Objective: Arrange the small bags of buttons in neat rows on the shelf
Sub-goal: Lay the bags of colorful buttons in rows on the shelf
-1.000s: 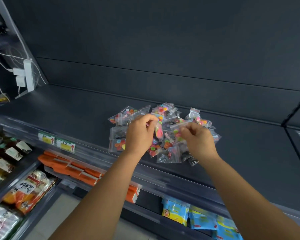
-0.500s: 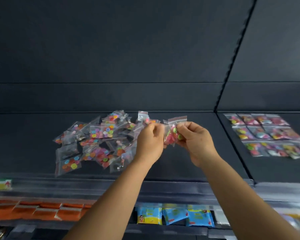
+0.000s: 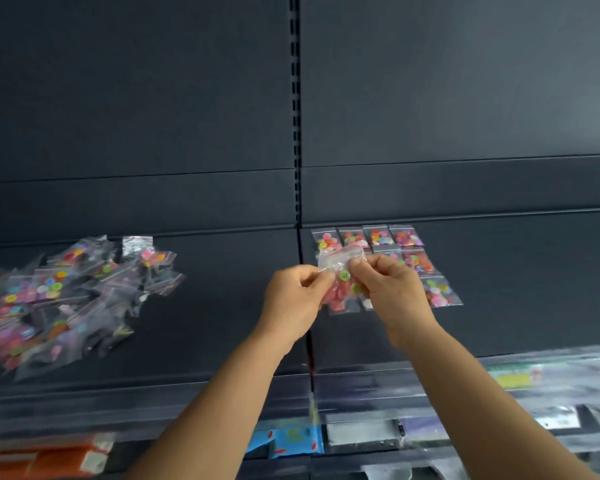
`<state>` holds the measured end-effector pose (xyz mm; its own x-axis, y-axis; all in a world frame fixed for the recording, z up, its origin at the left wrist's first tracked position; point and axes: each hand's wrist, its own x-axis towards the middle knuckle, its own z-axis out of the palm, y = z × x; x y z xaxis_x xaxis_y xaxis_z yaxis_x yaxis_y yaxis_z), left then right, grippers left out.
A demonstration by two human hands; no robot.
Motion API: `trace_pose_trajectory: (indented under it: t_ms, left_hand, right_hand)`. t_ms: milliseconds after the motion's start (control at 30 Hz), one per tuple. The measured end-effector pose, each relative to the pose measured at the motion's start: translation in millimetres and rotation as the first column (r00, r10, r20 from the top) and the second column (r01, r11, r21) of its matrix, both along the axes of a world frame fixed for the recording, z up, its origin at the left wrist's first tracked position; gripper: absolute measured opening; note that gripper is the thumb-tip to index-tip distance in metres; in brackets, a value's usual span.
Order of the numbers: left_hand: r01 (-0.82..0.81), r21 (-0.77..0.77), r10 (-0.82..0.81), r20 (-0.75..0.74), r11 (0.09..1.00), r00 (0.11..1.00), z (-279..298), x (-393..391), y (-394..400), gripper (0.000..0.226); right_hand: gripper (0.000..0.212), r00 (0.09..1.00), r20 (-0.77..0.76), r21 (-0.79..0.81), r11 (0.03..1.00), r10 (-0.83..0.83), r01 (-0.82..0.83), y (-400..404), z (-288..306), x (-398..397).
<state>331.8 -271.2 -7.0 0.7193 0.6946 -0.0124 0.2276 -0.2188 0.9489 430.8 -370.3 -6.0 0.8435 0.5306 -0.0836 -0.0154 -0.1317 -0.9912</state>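
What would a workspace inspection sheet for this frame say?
Surface: dark shelf, two bays.
Job's things: loose pile of bags in left bay; neat rows of bags in right bay; one held bag above the shelf.
Clutter: nothing seen.
Grippers: left hand and right hand both pinch the held bag.
Cables: nothing seen.
Surroundings: orange packs and blue packs below, blurred.

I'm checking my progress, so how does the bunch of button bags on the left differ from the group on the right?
The left pile is a loose heap, with bags overlapping and tilted; the right group lies flat in straight rows, edge to edge. The left pile holds many more bags than the right group. The hands hold one bag in front of the right group, well away from the pile. Both are clear bags of coloured buttons on the same dark shelf.
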Motion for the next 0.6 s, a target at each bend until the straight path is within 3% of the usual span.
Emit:
trace_pose_trajectory:
  t_ms: [200,433,600]
  left_hand:
    - [-0.103,0.04,0.107,-0.105,0.994,0.989,-18.8,14.0,-30.4,0.011]
    - [-0.061,0.125,0.094,-0.281,0.99,0.955,-38.8,0.8,-41.3,0.006]
    - [-0.012,0.35,0.138,-0.339,0.937,0.931,-37.4,1.1,-45.4,0.015]
  right_hand:
    - [0.027,0.984,0.131,-0.221,0.971,0.122,-0.091,-39.3,-8.9,36.3]
    - [0.006,0.94,0.194,-0.479,0.863,0.28,-0.158,-49.1,-26.1,33.4]
    - [0.023,0.897,0.308,-0.61,0.789,0.317,-0.069,-49.2,-30.2,25.8]
